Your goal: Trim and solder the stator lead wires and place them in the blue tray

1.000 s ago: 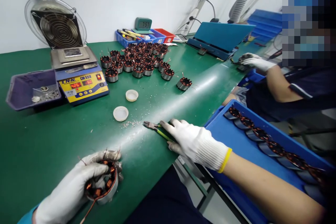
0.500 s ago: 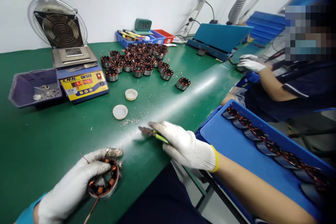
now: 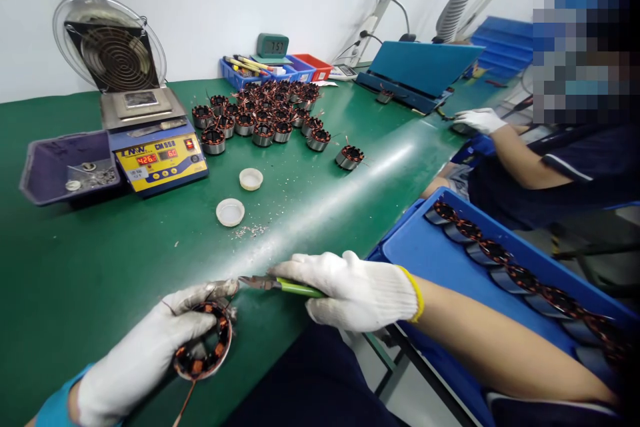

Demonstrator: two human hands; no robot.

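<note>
In my gloved left hand (image 3: 150, 340) is a motor stator (image 3: 220, 350), a metal ring wound with copper wire. My thumb reaches over its opening, and one loose wire (image 3: 184, 403) trails down from its near edge. My gloved right hand (image 3: 350, 290) is closed around green-handled cutting pliers (image 3: 295, 287). The jaws of the pliers point left, close to my left fingertips; whether they touch a wire I cannot tell. Beyond my hands, bits of cut wire (image 3: 250, 231) lie on the green tabletop near two white shallow caps.
Many stators (image 3: 265, 113) crowd the back of the table. A blue tray (image 3: 400, 247) with a row of stators stands at right. At left are a yellow-fronted device (image 3: 163, 167) and a purple bin (image 3: 35, 167). A co-worker's gloved hand (image 3: 483, 121) works at far right.
My right hand has lowered, bringing the pliers down and left toward the stator. My left hand, still holding the stator, has shifted slightly right. The device's display digits differ.
</note>
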